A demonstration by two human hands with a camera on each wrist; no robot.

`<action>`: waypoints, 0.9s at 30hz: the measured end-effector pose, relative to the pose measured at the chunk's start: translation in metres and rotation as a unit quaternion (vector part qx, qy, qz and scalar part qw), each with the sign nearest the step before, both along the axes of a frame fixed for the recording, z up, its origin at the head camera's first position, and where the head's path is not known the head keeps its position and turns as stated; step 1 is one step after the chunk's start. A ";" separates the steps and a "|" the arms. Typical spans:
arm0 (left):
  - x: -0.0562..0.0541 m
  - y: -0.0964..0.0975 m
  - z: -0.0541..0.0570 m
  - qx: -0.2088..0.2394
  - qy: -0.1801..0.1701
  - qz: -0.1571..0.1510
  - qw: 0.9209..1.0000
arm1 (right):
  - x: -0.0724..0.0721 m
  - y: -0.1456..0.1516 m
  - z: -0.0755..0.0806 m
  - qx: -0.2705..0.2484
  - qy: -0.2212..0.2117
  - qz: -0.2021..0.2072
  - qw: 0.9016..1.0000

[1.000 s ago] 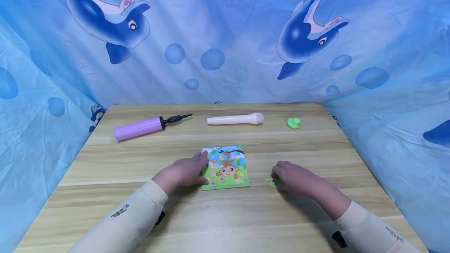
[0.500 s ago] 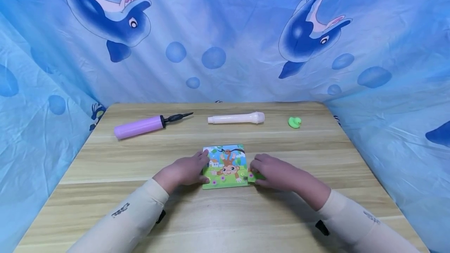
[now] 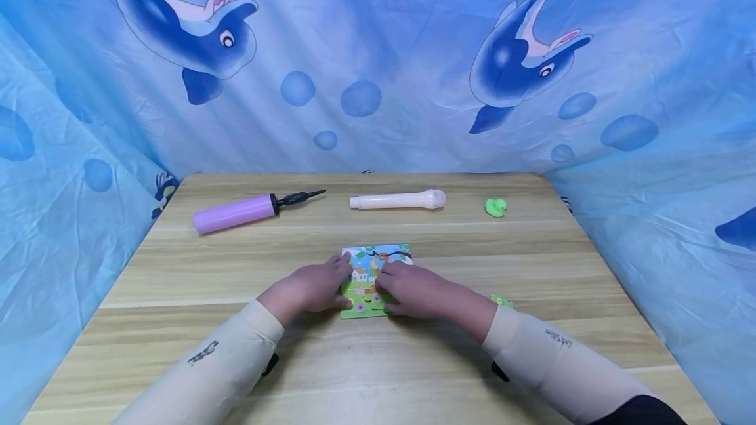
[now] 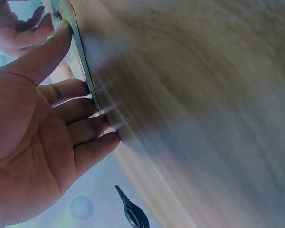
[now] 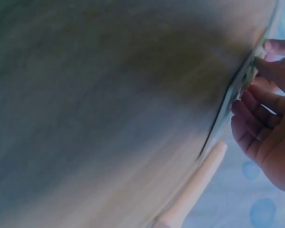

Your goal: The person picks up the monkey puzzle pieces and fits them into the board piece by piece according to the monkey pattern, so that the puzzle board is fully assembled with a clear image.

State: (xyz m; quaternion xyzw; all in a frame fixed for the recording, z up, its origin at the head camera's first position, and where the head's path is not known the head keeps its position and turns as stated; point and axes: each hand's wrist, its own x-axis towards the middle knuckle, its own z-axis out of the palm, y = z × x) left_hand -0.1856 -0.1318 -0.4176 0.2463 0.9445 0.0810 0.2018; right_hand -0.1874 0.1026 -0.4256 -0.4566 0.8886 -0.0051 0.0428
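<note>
A square jigsaw puzzle (image 3: 357, 256) with a monkey picture lies mid-table in the head view. My left hand (image 3: 314, 286) steadies it from the left, its thumb on the near corner and its fingers along the edge. In the left wrist view, those fingers (image 4: 88, 128) look relaxed against the board's thin side. Over the right half of the picture, my right hand (image 3: 413, 289) pinches a green puzzle piece (image 3: 378, 304), which it partly hides. I cannot tell whether that piece touches the puzzle. Another green puzzle piece (image 3: 501, 300) shows behind the right forearm.
Along the back of the wooden table (image 3: 378, 372) lie a purple hand pump (image 3: 236, 215), a pale pink microphone-shaped stick (image 3: 396, 201) and a green toy duck (image 3: 495, 207). A blue dolphin-print curtain (image 3: 390, 38) surrounds the table's back and sides.
My right hand has carried the green piece leftward from beside the puzzle to over its right half. Another piece has come into sight on the right. The left hand has stayed put.
</note>
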 end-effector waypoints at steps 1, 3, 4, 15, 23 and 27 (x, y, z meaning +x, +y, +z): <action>0.000 0.000 0.000 0.001 0.000 0.000 1.000 | 0.000 -0.001 -0.001 -0.003 0.001 -0.001 1.000; 0.000 0.001 0.000 0.003 0.000 -0.001 1.000 | 0.000 -0.001 -0.003 -0.009 0.003 0.001 1.000; 0.000 0.001 0.000 0.003 0.001 -0.001 1.000 | 0.000 -0.001 -0.004 -0.010 0.005 0.004 1.000; 0.001 0.001 0.000 -0.004 0.005 -0.001 1.000 | 0.014 0.005 -0.004 0.036 0.051 0.052 0.997; 0.000 0.001 -0.001 -0.003 0.004 0.000 1.000 | 0.019 0.005 -0.003 0.052 0.083 0.058 0.993; 0.000 0.001 -0.001 -0.003 0.004 0.002 1.000 | 0.022 0.005 -0.005 0.083 0.090 0.054 0.991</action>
